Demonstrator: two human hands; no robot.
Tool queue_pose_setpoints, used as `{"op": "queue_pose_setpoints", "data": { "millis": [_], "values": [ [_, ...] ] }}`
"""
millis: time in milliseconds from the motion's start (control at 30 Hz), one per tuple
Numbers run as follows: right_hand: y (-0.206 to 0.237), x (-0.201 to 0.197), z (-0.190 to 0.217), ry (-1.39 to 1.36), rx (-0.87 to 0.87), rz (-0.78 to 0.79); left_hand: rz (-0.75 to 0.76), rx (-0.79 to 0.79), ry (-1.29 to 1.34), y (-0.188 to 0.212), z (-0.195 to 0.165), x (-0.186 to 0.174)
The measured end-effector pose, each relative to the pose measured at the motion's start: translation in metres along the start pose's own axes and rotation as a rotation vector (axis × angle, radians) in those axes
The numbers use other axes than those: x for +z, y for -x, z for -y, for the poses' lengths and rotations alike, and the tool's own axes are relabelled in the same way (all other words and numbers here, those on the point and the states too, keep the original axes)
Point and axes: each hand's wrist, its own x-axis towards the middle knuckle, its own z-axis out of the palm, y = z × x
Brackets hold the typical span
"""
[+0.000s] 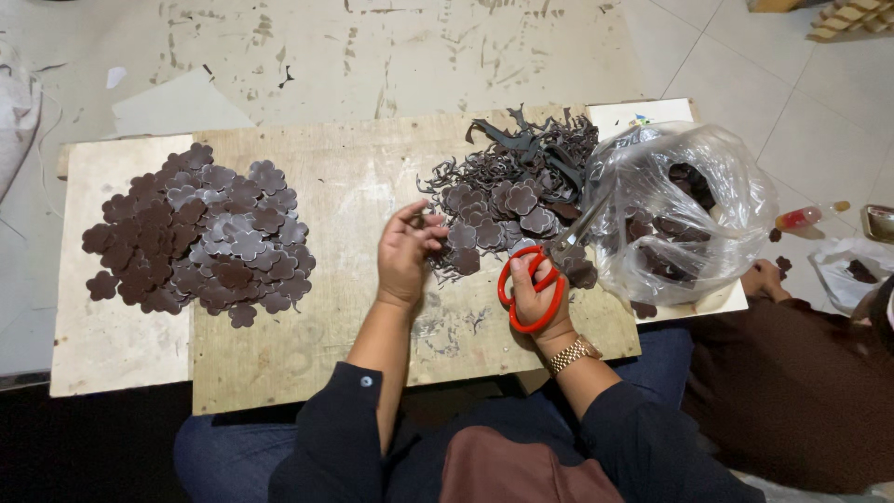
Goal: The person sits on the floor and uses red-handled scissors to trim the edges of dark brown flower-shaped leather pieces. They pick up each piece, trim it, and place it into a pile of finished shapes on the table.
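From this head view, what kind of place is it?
Likely a small craft workshop set up on a floor: a low wooden board with a pile of brown flower-shaped cutouts, offcut scraps, and red-handled scissors in the right hand.

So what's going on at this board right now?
A person sits at a wooden board. The right hand holds red-handled scissors, blades towards a clear plastic bag. The left hand reaches into dark flower-shaped cutouts and trimmings. A bigger pile of finished flower shapes lies at the left.
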Motion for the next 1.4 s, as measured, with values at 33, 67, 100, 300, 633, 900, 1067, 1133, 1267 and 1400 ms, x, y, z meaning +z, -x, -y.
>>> {"op": "queue_pose_setpoints", "data": {
  "millis": [33, 67, 100, 300, 633, 900, 1067, 1133, 1267, 1400],
  "values": [
    [0.000, 0.000, -0.001, -0.024, -0.005, 0.004, 0.010, -0.037, 0.120, -0.006, -0.004, -0.006],
    [-0.001, 0.000, -0.001, -0.047, -0.011, 0.008, 0.020, -0.073, 0.241, -0.010, -0.008, -0.009],
    [-0.001, 0.000, -0.002, -0.047, 0.001, 0.005, 0.014, -0.114, 0.263, -0.011, -0.009, -0.010],
    [0.000, -0.001, -0.002, 0.015, -0.039, 0.004, 0.047, -0.222, 0.417, -0.012, -0.016, -0.013],
    [0.001, -0.002, -0.006, -0.009, 0.019, -0.015, 0.079, -0.230, 0.682, -0.015, -0.018, -0.017],
    [0.002, -0.003, -0.006, -0.011, 0.038, -0.005, 0.103, -0.222, 0.697, -0.015, -0.016, -0.020],
    [0.002, -0.003, -0.007, -0.027, 0.085, 0.006, 0.043, -0.252, 0.484, -0.015, -0.018, -0.015],
    [0.002, -0.001, -0.009, -0.120, 0.111, 0.001, -0.025, -0.267, 0.486, -0.007, -0.023, -0.005],
    [-0.002, -0.001, -0.013, -0.015, -0.150, 0.017, 0.058, -0.241, 0.529, 0.015, -0.044, 0.023],
    [0.003, -0.002, -0.013, -0.043, 0.070, 0.002, 0.137, -0.229, 0.493, 0.037, -0.079, 0.049]
  ]
}}
